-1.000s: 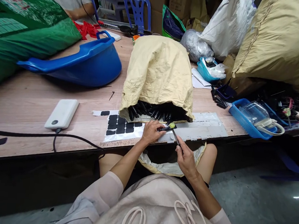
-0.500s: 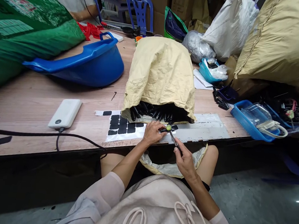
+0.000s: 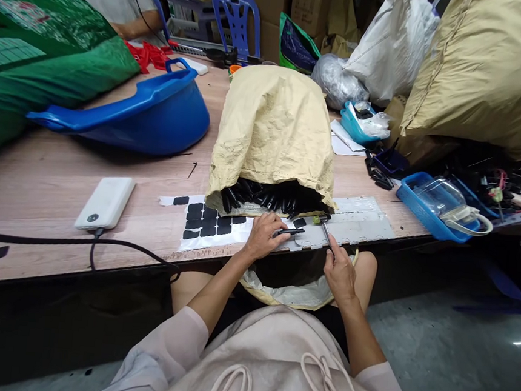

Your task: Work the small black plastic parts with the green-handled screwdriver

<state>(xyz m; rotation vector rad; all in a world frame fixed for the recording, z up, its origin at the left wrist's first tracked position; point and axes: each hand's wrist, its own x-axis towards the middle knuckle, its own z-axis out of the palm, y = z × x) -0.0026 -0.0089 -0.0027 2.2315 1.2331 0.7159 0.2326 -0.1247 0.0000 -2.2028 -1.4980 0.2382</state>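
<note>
My left hand (image 3: 263,237) is closed on a slim black plastic piece (image 3: 290,231), holding it over the grey strip (image 3: 363,220) at the table's front edge. My right hand (image 3: 340,269) grips a small hammer (image 3: 325,228) by its handle; the yellow-green head rests at or just above the strip, apart from the black piece. Between the two lies a small black rounded square (image 3: 299,222). Left of my left hand is a white sheet (image 3: 220,240) with rows of black rounded squares (image 3: 209,221). Many black pieces (image 3: 260,194) fill the mouth of a tan sack (image 3: 276,124).
A blue basin (image 3: 157,119) and white power bank (image 3: 106,203) with a black cable (image 3: 56,242) are on the left. At right stands a blue tray (image 3: 437,205). An open sack (image 3: 288,295) sits between my knees. Another person's arm (image 3: 138,26) shows at the far left.
The hammer has moved right, off the black piece. My left hand has drawn that piece nearer the table edge and tilted it, uncovering a black square. The view has shifted slightly.
</note>
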